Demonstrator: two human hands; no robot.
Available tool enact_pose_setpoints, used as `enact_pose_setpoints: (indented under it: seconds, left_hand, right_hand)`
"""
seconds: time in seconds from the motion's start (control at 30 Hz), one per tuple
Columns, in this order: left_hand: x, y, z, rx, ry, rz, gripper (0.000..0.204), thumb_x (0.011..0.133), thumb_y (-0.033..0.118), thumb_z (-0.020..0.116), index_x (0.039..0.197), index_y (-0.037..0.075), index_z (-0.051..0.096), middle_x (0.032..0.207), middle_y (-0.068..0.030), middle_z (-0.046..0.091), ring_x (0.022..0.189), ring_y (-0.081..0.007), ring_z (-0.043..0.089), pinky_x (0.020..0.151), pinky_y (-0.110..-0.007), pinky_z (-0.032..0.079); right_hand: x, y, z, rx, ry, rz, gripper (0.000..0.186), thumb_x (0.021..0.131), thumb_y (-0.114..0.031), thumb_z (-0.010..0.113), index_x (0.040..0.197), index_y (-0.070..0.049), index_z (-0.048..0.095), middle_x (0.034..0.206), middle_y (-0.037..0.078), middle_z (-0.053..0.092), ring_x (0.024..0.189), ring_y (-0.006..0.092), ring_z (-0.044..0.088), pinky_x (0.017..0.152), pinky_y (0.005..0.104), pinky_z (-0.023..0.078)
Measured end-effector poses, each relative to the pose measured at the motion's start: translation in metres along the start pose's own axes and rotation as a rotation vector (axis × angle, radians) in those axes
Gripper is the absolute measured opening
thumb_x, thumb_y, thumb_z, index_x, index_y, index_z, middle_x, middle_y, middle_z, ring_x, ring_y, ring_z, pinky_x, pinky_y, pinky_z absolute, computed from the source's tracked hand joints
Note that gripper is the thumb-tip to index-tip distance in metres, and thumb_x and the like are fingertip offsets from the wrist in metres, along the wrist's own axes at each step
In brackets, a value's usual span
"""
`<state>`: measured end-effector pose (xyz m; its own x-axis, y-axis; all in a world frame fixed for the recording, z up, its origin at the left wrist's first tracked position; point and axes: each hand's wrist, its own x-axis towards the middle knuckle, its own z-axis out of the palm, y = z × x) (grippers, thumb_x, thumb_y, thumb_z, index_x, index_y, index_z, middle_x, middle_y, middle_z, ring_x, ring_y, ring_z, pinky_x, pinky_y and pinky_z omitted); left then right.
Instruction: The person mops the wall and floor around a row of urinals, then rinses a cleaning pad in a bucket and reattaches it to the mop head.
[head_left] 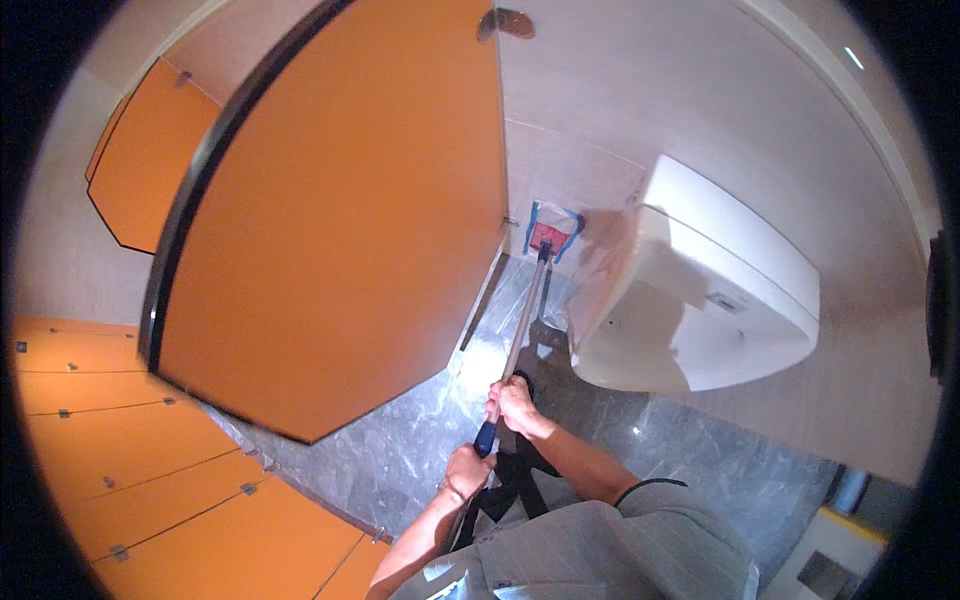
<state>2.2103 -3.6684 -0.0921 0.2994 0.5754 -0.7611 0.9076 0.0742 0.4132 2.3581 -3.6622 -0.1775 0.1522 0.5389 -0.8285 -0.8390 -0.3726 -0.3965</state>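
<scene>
I hold a long-handled flat mop, its pale handle [521,335] slanting up and away from me. My left hand [467,472] is closed around the handle's lower end, just below a blue grip section [485,438]. Higher up, my right hand [513,402] wraps around the shaft. At the far end, the mop head [549,236], with a red plate and blue-and-white edging, lies against the pale wall low down, between the orange partition [340,200] and the white urinal [745,280].
The urinal juts from the wall at the right. Orange cubicle doors [150,470] line the lower left, and another orange partition [150,160] stands farther left. Grey marbled floor [370,480] lies below. A white-and-yellow object [835,555] is at the lower right.
</scene>
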Motion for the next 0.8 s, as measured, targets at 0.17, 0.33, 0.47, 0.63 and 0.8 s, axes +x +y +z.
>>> enact_pose_setpoints:
  seconds: [0.17, 0.33, 0.47, 0.63, 0.8]
  left_hand:
    - [-0.154, -0.05, 0.008, -0.019, 0.189, 0.124, 0.035, 0.073, 0.027, 0.068, 0.077, -0.006, 0.057, 0.069, -0.0276, 0.059, 0.071, -0.04, 0.063, 0.06, -0.043, 0.049]
    - [-0.282, -0.089, 0.038, -0.102, 0.356, 0.255, 0.033, 0.072, 0.025, 0.068, 0.074, -0.005, 0.054, 0.061, -0.0241, 0.057, 0.061, -0.0377, 0.062, 0.056, -0.042, 0.047]
    - [-0.348, -0.098, 0.075, -0.22, 0.429, 0.39, 0.029, 0.071, 0.021, 0.069, 0.07, -0.003, 0.052, 0.058, -0.02, 0.056, 0.054, -0.0303, 0.06, 0.054, -0.039, 0.046]
    - [-0.4, -0.072, 0.123, -0.279, 0.357, 0.554, 0.026, 0.072, 0.017, 0.07, 0.071, -0.001, 0.051, 0.057, -0.0142, 0.055, 0.051, -0.0192, 0.053, 0.053, -0.035, 0.044]
    - [-0.424, -0.019, 0.194, -0.214, 0.228, 0.754, 0.027, 0.072, 0.019, 0.07, 0.073, -0.002, 0.052, 0.058, -0.0159, 0.055, 0.051, -0.0193, 0.054, 0.051, -0.035, 0.044]
  right_hand:
    - [-0.132, 0.064, 0.013, -0.045, -0.105, -0.148, 0.008, 0.082, -0.004, 0.047, 0.087, -0.002, 0.042, 0.066, 0.007, 0.048, 0.048, 0.0221, 0.053, 0.042, 0.0411, 0.05]
    - [-0.277, 0.107, 0.016, -0.102, -0.243, -0.414, 0.019, 0.082, -0.003, 0.048, 0.097, -0.002, 0.037, 0.072, 0.009, 0.049, 0.049, 0.0201, 0.054, 0.043, 0.0371, 0.05]
    - [-0.38, 0.118, 0.003, -0.272, -0.246, -0.732, 0.017, 0.089, -0.013, 0.049, 0.092, -0.002, 0.036, 0.064, 0.007, 0.05, 0.045, 0.0153, 0.054, 0.039, 0.0301, 0.046]
    - [-0.483, 0.109, -0.053, -0.381, -0.159, -1.031, 0.016, 0.089, -0.012, 0.048, 0.088, -0.001, 0.036, 0.057, 0.006, 0.051, 0.044, 0.0136, 0.054, 0.04, 0.0284, 0.044]
    - [-0.54, 0.093, -0.153, -0.316, 0.058, -1.147, 0.014, 0.088, -0.008, 0.049, 0.09, -0.001, 0.038, 0.058, 0.007, 0.052, 0.045, 0.0142, 0.055, 0.042, 0.0286, 0.044]
